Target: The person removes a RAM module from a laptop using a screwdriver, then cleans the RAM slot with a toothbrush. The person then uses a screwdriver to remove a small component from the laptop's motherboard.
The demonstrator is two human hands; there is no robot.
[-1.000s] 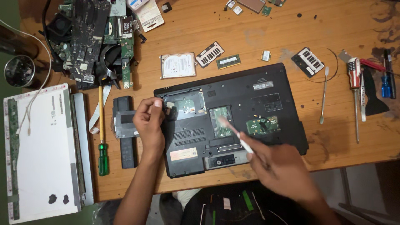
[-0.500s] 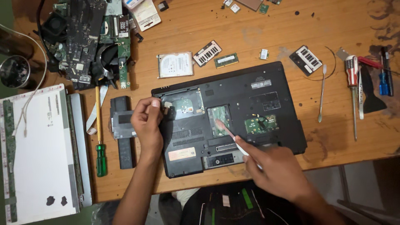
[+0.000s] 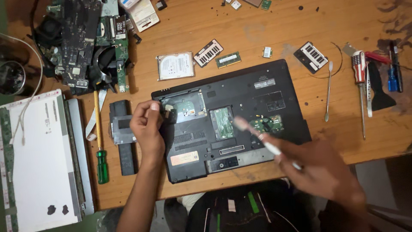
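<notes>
Wooden table (image 3: pixel 266 25) fills most of the frame, orange-brown top, scuffed, with dark stains toward the upper right and small dark specks scattered across it. Its front edge runs along the lower part of the frame; below it at lower right, a pale patch of floor (image 3: pixel 369 176). Light is warm and even, shadows soft.

Hard drive (image 3: pixel 174 65), memory stick (image 3: pixel 228 59), green-handled screwdriver (image 3: pixel 101 160), screen panel (image 3: pixel 36 159)
</notes>
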